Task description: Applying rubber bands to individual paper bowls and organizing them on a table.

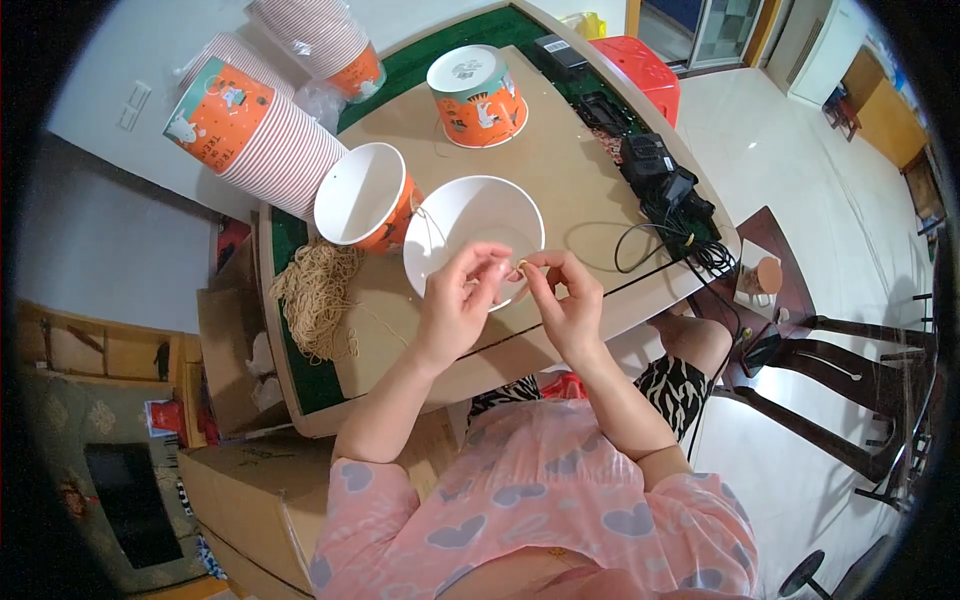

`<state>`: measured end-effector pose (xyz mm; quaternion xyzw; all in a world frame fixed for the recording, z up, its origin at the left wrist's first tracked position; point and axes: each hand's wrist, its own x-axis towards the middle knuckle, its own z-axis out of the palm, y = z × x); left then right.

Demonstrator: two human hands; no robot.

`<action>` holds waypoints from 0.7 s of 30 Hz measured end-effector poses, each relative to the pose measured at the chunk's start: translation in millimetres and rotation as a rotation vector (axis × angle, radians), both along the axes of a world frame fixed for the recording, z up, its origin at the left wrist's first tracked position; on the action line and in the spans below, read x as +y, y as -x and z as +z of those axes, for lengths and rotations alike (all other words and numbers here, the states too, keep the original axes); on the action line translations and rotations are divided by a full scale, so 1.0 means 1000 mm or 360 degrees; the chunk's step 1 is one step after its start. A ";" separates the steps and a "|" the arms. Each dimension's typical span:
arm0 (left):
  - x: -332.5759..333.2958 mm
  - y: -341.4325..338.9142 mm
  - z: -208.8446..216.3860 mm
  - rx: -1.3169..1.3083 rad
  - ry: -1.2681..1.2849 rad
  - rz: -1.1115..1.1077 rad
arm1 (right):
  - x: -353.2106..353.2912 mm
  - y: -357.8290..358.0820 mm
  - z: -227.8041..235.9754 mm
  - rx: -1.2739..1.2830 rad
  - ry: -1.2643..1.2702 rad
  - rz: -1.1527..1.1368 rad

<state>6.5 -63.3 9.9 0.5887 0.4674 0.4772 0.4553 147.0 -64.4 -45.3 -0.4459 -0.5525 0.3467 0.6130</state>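
Note:
Both hands meet above a wide white paper bucket [470, 215] standing on the table, its mouth facing up. My right hand [572, 305] pinches a short bit of beige string [521, 266] between thumb and forefinger. My left hand [455, 308] is closed beside it, fingers curled and fingertips close to the string; what they hold is hidden. A second bucket [362, 190], orange outside and white inside, stands tilted just left, with string near its rim. Left of the hands lies a tangled heap of beige string [318, 298].
An upside-down orange bucket [480, 108] stands at the back. Nested buckets [265, 140] lean at the far left, with another wrapped stack [325, 45] behind. Black devices and cables [665, 180] line the right edge. A cardboard box [260, 490] and a red stool [640, 70] stand beside the table.

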 end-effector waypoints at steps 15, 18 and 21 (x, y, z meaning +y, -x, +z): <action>0.004 -0.002 0.004 0.0759 -0.0519 0.0039 | 0.000 0.000 0.003 -0.0134 0.0006 -0.0018; 0.003 -0.001 0.002 0.0811 -0.0597 0.0099 | 0.000 -0.001 0.003 -0.0155 0.0017 0.0003; 0.001 0.003 0.000 0.0840 -0.0523 0.0192 | 0.000 -0.001 0.007 -0.0153 0.0027 0.0033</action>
